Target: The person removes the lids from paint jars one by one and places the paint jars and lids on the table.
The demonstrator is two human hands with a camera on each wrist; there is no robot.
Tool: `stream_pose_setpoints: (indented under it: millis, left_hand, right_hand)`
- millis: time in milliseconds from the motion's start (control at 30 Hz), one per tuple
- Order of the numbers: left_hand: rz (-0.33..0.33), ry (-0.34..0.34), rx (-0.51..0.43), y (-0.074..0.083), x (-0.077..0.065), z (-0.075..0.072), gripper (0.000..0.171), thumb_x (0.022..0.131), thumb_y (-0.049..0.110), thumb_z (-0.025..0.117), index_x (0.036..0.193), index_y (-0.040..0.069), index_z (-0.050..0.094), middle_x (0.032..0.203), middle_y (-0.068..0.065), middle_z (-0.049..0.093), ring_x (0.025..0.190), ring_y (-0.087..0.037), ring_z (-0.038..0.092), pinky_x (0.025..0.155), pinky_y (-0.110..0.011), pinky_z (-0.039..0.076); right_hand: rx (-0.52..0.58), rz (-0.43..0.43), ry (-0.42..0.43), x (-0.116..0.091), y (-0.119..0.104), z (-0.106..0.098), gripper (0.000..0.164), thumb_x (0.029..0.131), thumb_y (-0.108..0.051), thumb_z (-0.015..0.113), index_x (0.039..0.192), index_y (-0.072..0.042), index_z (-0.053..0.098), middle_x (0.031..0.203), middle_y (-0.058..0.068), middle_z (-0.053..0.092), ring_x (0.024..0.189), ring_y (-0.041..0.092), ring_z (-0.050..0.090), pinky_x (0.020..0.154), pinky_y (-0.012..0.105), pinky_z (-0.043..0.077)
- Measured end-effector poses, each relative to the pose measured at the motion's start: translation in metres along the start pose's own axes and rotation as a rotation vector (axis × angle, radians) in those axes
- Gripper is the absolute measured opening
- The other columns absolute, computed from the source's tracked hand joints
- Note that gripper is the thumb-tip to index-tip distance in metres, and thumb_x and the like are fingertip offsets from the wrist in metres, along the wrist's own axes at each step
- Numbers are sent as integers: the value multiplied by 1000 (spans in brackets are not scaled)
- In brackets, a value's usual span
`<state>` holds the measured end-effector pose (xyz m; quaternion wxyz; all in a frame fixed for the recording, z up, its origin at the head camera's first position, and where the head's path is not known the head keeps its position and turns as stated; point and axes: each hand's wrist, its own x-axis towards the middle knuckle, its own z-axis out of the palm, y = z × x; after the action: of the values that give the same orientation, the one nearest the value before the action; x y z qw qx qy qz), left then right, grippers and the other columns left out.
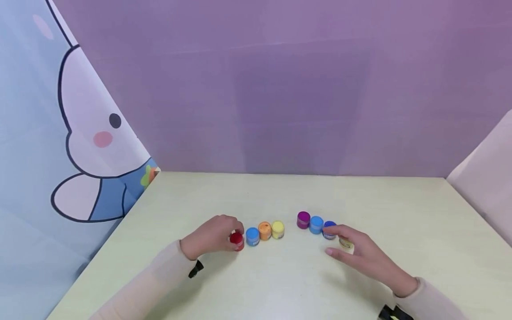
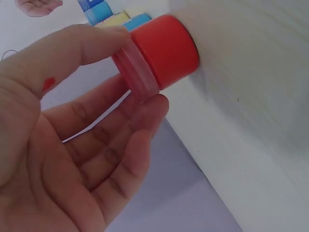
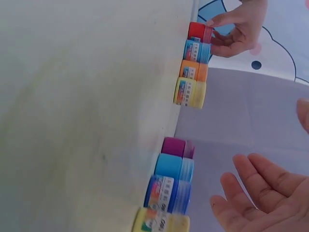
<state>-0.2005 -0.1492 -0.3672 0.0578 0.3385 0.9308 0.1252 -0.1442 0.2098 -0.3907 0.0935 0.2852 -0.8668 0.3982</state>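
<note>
My left hand pinches a small red paint jar by its clear lid, thumb on one side and fingers on the other. The jar is upright at the table surface, at the left end of a row with a light blue jar, an orange jar and a yellow jar. My right hand hovers with fingers spread beside a second row: a purple jar, a light blue jar, a dark blue jar and a pale yellow jar. Nothing is in its grasp.
Both rows stand on a pale table, with a gap between them. A purple backdrop rises behind the table's far edge. On the left hangs a light blue cloth with a cartoon figure; a whitish cloth borders the right.
</note>
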Motion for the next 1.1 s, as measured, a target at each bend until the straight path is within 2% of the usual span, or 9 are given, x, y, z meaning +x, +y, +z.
stream_pose_setpoints:
  millis: [233, 367, 600, 900, 1100]
  left_hand:
    - [7, -12, 19, 5, 0, -1, 27, 71, 18, 76, 94, 12, 63, 85, 5, 56, 74, -10, 49, 63, -22, 44]
    - [49, -1, 35, 11, 1, -3, 26, 70, 19, 76, 92, 14, 62, 84, 7, 54, 74, -9, 48, 62, -21, 44]
    - [128, -9, 31, 27, 2, -6, 20, 73, 18, 73, 88, 14, 62, 80, 6, 52, 69, -7, 46, 59, -19, 42]
    - [241, -79, 113, 56, 15, -3, 17, 75, 19, 71, 86, 16, 58, 80, 8, 52, 70, -3, 46, 63, -17, 40]
    - [317, -127, 190, 74, 25, 5, 17, 76, 25, 72, 82, 19, 57, 77, 10, 49, 70, -3, 44, 60, -13, 37]
  right_hand:
    - [55, 14, -23, -1, -3, 4, 37, 83, -22, 66, 115, -9, 55, 113, 2, 58, 102, 17, 54, 82, 41, 45]
    - [95, 19, -45, 0, -2, 7, 38, 83, -25, 66, 116, -11, 53, 112, 2, 58, 100, 20, 55, 84, 38, 45]
    - [106, -21, -98, 5, -1, 12, 40, 83, -28, 66, 117, -12, 52, 110, 5, 59, 98, 22, 56, 83, 36, 45]
    - [183, 34, -205, 9, -5, 22, 41, 82, -29, 67, 113, -7, 53, 104, 9, 58, 92, 25, 57, 81, 38, 46]
    - [247, 92, -346, 10, -7, 31, 39, 82, -25, 67, 111, -4, 54, 101, 7, 59, 89, 20, 58, 79, 35, 47]
